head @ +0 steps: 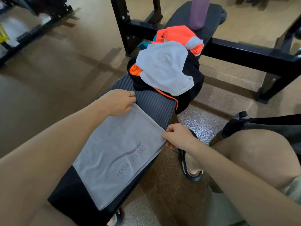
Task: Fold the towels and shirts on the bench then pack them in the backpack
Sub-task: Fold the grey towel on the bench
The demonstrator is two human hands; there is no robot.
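"YOGA FITNESS" reads in darker grey letters, under a curved swoosh, on a grey towel (120,154) spread flat along a black padded bench (153,103) that runs from the lower left of the frame toward the upper centre. A person seated astride the bench holds the towel's far edge at both corners: the left hand (119,102), a ring on one finger, grips the far left corner with curled fingers, and the right hand (176,136) pinches the far right corner where the cloth hangs just over the bench's side. The towel looks doubled, a second layer showing along its right edge, with light creases near the lettering. Beyond it, at centre frame, a loose pile of clothes (167,66) sits on the bench: a pale grey cloth on top, black fabric with orange trim beneath, and bright orange and teal pieces behind. A purple bottle (199,12) stands upright on the bench at the upper centre, beyond the pile. A black backpack (260,126) lies on the floor at the right edge, partly hidden by the person's knee. The room has a tan floor with a speckled mat under the bench, black steel frames crossing the top right, and a dark rack at the upper left.
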